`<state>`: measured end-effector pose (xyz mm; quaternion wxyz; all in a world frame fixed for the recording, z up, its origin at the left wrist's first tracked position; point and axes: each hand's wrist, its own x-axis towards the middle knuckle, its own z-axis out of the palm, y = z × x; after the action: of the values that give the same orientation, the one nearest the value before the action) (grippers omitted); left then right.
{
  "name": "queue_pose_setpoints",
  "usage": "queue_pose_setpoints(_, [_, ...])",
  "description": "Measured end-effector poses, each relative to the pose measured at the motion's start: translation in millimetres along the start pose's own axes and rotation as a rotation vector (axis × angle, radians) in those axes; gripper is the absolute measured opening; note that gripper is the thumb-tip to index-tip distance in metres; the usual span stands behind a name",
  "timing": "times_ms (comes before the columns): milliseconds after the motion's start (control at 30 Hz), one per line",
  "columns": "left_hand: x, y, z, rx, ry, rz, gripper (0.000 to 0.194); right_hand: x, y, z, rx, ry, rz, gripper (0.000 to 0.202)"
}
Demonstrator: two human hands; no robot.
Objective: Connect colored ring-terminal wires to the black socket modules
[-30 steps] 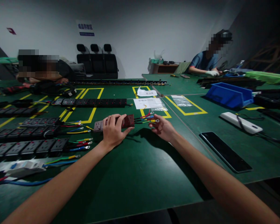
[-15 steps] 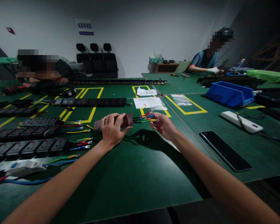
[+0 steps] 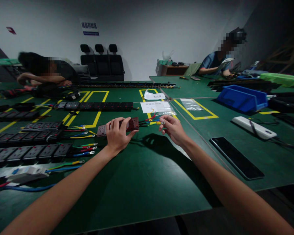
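My left hand (image 3: 118,135) is closed over a dark red-brown socket strip (image 3: 134,124), held just above the green table. Short wires (image 3: 147,123) in red, blue and yellow-green leave the strip's right end and finish in ring terminals. At those ends, the fingertips of my right hand (image 3: 171,129) pinch the wire with the yellow sleeve (image 3: 159,123). The red wire (image 3: 150,118) sticks up apart from the others. My fingers partly hide the blue wire's tip.
Several black socket strips (image 3: 56,150) with ring-ended wires lie at left. A phone (image 3: 236,157), a white power strip (image 3: 253,127) and a blue bin (image 3: 242,98) are at right. Paper labels (image 3: 155,107) lie ahead. Two people sit across the table (image 3: 137,182).
My right fingers have shifted from beside the wires to the yellow-sleeved end. The left hand keeps its hold, nearly unmoved. The person at far right has raised a gloved hand.
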<state>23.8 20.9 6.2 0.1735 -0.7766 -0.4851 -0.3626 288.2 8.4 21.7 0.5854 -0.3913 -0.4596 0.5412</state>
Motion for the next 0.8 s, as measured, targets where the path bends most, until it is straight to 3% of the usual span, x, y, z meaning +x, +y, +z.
queue_pose_setpoints(367, [0.6,0.9,-1.0,-0.007,-0.011,-0.024,0.073,-7.9,0.9,4.5,0.017,-0.157,0.241,0.038])
queue_pose_setpoints(800, [-1.6,2.7,-1.7,0.012,-0.032,0.002,0.078,-9.3,6.0,15.3,0.199,-0.164,0.235,0.049])
